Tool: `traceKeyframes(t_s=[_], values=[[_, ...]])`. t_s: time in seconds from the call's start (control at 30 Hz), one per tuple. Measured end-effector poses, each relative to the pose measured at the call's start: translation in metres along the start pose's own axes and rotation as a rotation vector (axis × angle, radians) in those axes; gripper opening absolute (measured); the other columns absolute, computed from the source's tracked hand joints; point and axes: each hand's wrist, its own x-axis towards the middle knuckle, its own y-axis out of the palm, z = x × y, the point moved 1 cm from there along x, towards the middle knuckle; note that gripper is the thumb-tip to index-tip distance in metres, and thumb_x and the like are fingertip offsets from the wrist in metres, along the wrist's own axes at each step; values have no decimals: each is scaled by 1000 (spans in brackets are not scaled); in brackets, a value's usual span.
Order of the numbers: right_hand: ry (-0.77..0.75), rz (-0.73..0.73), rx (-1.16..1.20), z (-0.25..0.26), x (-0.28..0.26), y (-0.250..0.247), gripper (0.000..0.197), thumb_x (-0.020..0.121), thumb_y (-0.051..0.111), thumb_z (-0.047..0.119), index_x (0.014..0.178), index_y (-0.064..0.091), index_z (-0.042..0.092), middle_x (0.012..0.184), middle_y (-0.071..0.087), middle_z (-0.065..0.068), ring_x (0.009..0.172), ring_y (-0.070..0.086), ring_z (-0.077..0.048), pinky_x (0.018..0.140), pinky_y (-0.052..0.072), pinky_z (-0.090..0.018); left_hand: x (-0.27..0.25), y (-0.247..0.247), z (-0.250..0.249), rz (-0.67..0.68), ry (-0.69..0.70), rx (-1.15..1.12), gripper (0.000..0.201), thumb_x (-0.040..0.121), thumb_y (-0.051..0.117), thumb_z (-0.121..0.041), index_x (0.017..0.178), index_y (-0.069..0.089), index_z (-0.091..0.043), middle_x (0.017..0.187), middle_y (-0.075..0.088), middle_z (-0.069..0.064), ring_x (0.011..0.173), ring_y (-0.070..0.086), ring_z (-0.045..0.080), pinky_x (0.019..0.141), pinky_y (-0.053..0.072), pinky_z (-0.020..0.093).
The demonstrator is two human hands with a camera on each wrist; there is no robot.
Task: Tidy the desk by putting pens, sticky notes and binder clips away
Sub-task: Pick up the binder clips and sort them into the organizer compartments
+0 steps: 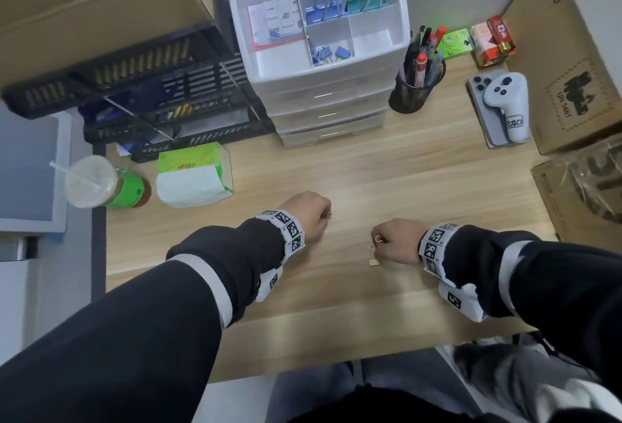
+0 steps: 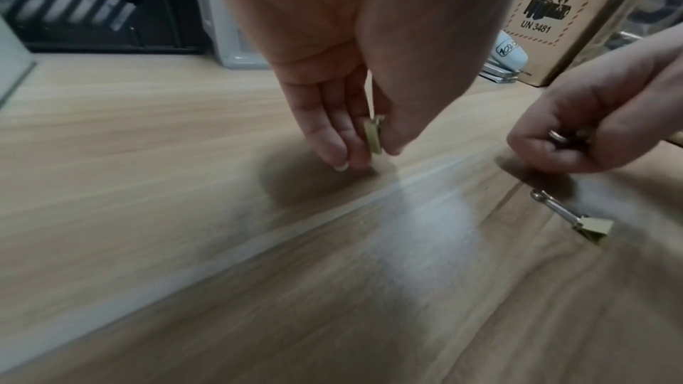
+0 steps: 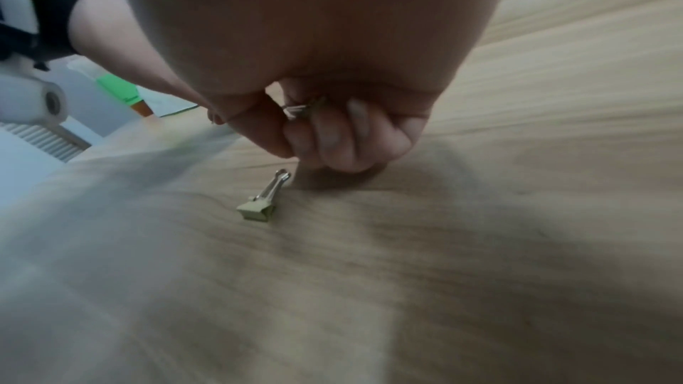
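My left hand [image 1: 311, 217] hovers just above the wooden desk [image 1: 336, 170] and pinches a small gold binder clip [image 2: 374, 136] between thumb and fingers. My right hand [image 1: 392, 240] has its fingers curled round another small clip [image 3: 299, 108], whose wire loop [image 1: 379, 238] sticks out. A third gold binder clip [image 1: 372, 258] lies loose on the desk just left of the right hand, also visible in both wrist views [image 3: 258, 203] [image 2: 576, 219]. The white drawer organiser [image 1: 400, 42] at the back holds blue and teal binder clips and sticky notes [image 1: 279, 15].
A black mesh pen cup [image 1: 409, 96] full of pens stands right of the organiser. A tissue pack [image 1: 193, 176] and a lidded drink cup [image 1: 94, 183] sit at the left, black file trays [image 1: 141, 92] behind them. A phone with a white controller [image 1: 503, 102] and cardboard boxes [image 1: 572, 62] fill the right.
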Motion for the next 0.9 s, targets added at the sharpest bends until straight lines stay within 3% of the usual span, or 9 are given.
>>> traceKeyframes(t_s=[0.1,0.23,0.3,0.4,0.53,0.63,0.73,0.83,0.9], values=[[54,62,-104,6,2,-2,40,81,52,53,85,65,16,88,68,-1,84,66,-27,78,54,-34,-7,-2,2,11,-9,-17,20,89,59,-21,102,73,-15,101,72,1,93,66,23,83,54,34],[76,-11,-199,18,6,1,70,59,60,80,84,72,15,79,73,-2,75,70,-23,60,50,-28,-17,-2,7,49,-37,-53,12,84,67,-23,92,71,-15,90,69,-3,84,65,21,79,56,35],[86,-21,-226,24,6,3,61,64,64,75,85,74,18,75,70,2,72,69,-21,55,47,-24,-21,-1,7,78,-56,-47,8,83,68,-24,83,67,-15,85,68,-3,81,65,22,75,55,33],[94,-27,-232,32,6,3,33,72,67,51,72,67,18,65,62,4,63,63,-20,55,46,-23,-28,2,7,103,-113,-53,29,86,64,-24,62,49,-19,66,54,-3,70,58,26,64,47,30],[125,26,-177,37,3,-1,35,68,70,52,65,59,20,61,58,4,58,59,-20,53,46,-23,-35,-4,5,101,-210,-121,36,89,63,-27,57,47,-20,61,49,-4,62,51,21,61,42,28],[161,37,-31,38,4,-2,39,74,63,53,65,57,15,65,59,-1,60,56,-23,59,44,-28,-39,-11,0,110,-234,-208,31,86,67,-27,59,56,-16,62,58,-1,62,53,21,64,50,32],[187,47,182,36,2,-6,37,88,53,44,80,65,10,81,66,-8,74,62,-25,66,45,-29,-45,-17,-5,168,-279,-407,16,84,71,-21,79,72,-6,60,66,4,52,60,19,61,57,29],[201,109,680,39,-1,-10,19,76,54,26,64,58,11,52,50,-4,40,41,-18,45,28,-19,-52,-25,-16,212,-306,-654,16,86,73,-9,95,70,4,64,70,12,48,65,15,57,59,27],[187,140,930,44,-2,-15,15,66,47,21,66,53,7,49,40,-6,36,28,-14,43,20,-16,-53,-31,-22,235,-285,-773,12,89,71,-5,95,66,4,73,72,18,53,69,17,55,61,26]])
